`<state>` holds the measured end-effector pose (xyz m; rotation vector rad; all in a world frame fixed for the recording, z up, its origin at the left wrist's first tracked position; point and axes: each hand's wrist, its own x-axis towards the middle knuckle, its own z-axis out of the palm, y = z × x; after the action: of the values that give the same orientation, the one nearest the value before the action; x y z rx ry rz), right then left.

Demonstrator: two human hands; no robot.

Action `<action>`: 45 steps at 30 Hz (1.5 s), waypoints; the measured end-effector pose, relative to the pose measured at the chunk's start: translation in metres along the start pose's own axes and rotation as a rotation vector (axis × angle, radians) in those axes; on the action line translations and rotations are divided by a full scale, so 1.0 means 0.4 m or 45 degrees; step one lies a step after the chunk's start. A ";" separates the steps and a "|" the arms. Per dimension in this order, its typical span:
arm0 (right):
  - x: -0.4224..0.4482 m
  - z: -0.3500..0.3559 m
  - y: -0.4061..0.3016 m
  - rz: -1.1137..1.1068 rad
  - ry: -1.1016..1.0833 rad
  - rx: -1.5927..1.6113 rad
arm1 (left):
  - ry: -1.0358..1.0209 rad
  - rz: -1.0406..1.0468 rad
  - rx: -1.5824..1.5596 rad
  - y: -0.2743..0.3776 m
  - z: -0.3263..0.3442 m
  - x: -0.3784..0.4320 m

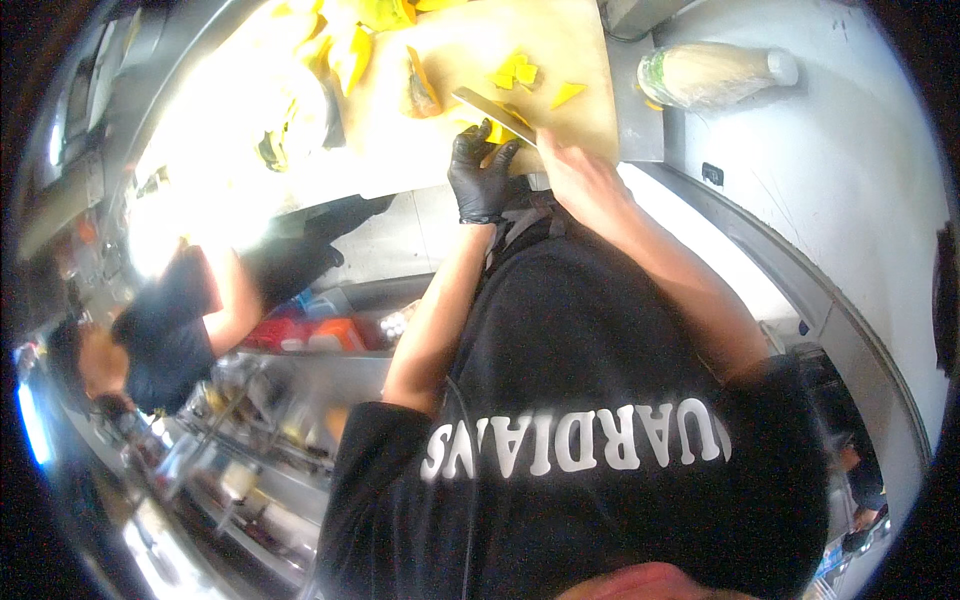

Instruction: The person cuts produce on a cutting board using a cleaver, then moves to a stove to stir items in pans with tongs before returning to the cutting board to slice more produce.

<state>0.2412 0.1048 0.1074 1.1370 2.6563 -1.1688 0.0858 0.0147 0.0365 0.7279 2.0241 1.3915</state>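
Note:
My right hand [579, 171], bare, grips the handle of a kitchen knife [495, 114]. The blade lies across a yellow squash piece [501, 133] near the front edge of a pale cutting board [577, 45]. In a black glove, my left hand [480, 172] holds that piece, its fingertips close to the blade. Part of the piece is hidden behind the knife and fingers. Beyond the blade are small cut yellow chunks [517, 71] and a thin yellow sliver [568, 94]. A squash wedge with skin on it [421, 88] rests left of the knife.
More squash pieces [351, 56] lie at the board's far left, partly washed out by glare. A pale bottle-shaped container [712, 73] is on the metal surface at right. At left is another person [169, 330], near shelves with a red-orange container [334, 335].

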 end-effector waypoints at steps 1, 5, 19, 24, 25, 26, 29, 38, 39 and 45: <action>0.029 0.008 0.002 0.003 0.021 0.007 | 0.005 0.020 -0.004 0.001 0.001 0.001; 0.144 0.007 0.072 -0.066 -0.005 0.178 | 0.013 0.093 -0.084 0.007 0.034 -0.001; -0.063 -0.025 0.006 -0.034 0.031 0.064 | 0.207 -0.049 -0.220 0.030 0.053 -0.027; -0.002 -0.023 0.002 0.037 0.017 0.058 | 0.239 -0.040 -0.216 0.048 0.054 -0.019; 0.000 -0.032 0.009 0.043 0.007 0.120 | 0.219 -0.075 -0.228 0.056 0.053 -0.022; -0.005 -0.044 0.017 0.034 0.005 0.122 | 0.201 -0.111 -0.239 0.063 0.053 -0.022; -0.010 -0.060 0.027 0.092 -0.171 0.088 | 0.234 -0.060 -0.212 0.043 0.044 -0.025; 0.093 -0.040 0.067 0.082 -0.049 0.224 | 0.156 -0.058 -0.877 0.142 -0.048 0.055; 0.100 -0.034 0.072 0.075 -0.028 0.231 | 0.072 0.137 -0.866 0.193 -0.078 0.115; 0.089 -0.018 0.051 0.156 -0.024 0.289 | 0.108 0.063 -0.730 0.241 -0.224 0.542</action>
<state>0.2296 0.1404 0.0892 1.2918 2.4483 -1.4773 -0.1164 0.1418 0.1217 0.4679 1.5441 1.9342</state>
